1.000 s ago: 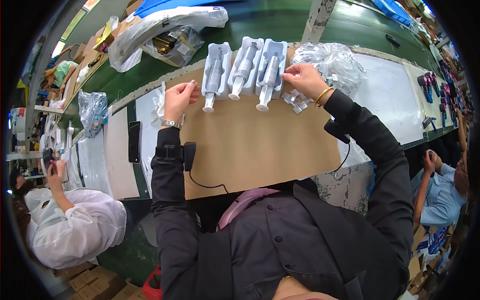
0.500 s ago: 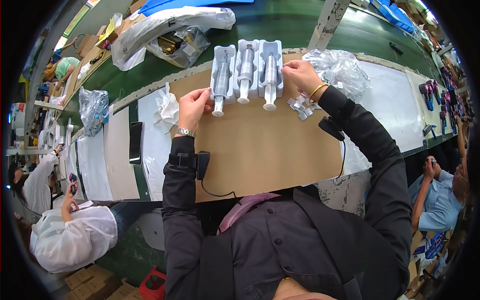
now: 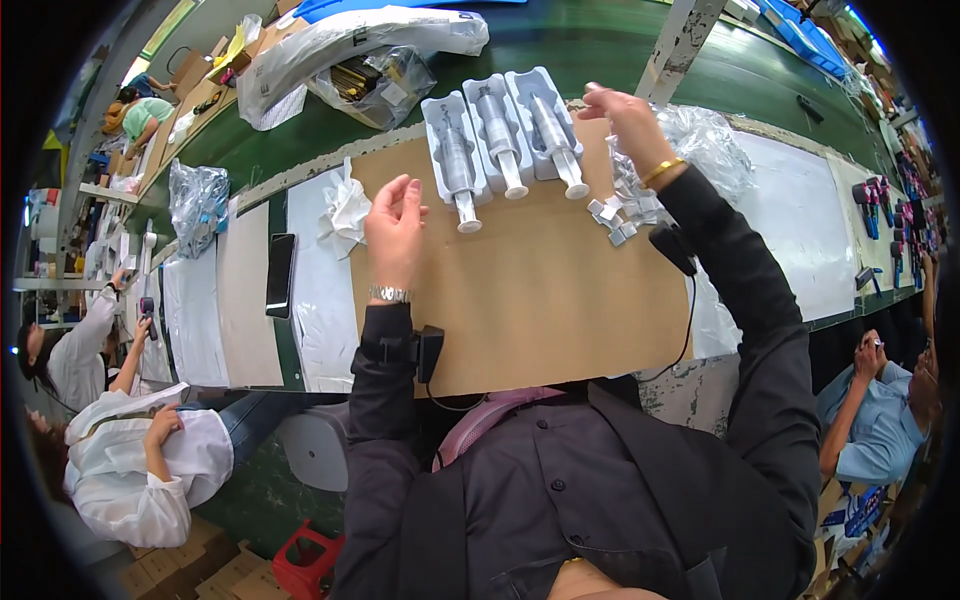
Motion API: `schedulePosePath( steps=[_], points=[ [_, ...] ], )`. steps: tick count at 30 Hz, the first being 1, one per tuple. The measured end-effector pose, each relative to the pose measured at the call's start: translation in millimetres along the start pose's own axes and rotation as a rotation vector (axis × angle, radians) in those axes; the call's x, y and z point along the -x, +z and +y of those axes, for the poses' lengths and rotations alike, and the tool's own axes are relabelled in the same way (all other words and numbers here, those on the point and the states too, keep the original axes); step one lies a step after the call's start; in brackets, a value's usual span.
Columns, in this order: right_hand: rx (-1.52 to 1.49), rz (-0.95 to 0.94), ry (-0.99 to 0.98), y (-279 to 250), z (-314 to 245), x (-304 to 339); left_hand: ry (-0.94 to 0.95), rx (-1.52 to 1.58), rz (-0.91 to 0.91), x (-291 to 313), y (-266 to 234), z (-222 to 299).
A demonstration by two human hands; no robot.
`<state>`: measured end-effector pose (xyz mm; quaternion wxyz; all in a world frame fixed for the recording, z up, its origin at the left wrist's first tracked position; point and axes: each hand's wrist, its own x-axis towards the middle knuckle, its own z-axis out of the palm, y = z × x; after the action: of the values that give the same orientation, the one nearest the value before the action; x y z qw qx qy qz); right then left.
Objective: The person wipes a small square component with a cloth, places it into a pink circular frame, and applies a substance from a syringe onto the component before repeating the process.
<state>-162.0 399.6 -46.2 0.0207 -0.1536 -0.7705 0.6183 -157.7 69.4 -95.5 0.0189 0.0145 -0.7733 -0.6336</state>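
In the head view, three clear plastic syringes lie in pale moulded plastic trays, side by side at the far edge of a brown rectangular cardboard sheet; room for moving spreads from their plungers to its near edge. The left hand, fingers loosely bent, visibly grasping nothing, hovers left of the trays. The right hand, fingers released, is beside the rightmost tray, partly hiding a crumpled clear plastic bag. Small silvery-white blocks are hard to make out.
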Motion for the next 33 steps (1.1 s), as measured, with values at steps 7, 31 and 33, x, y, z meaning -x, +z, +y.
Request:
schedulePosePath(
  steps=[7,31,33],
  points=[
    [-1.006,-0.461,0.191,8,-22,111,0.418,0.041,-0.091,94,47,73],
    [-0.745,-0.099,0.072,-34,57,199,0.587,-0.16,-0.447,140,120,57],
    [-0.691,0.047,0.013,-69,73,183,0.534,-0.165,-0.492,137,125,58]
  ],
)
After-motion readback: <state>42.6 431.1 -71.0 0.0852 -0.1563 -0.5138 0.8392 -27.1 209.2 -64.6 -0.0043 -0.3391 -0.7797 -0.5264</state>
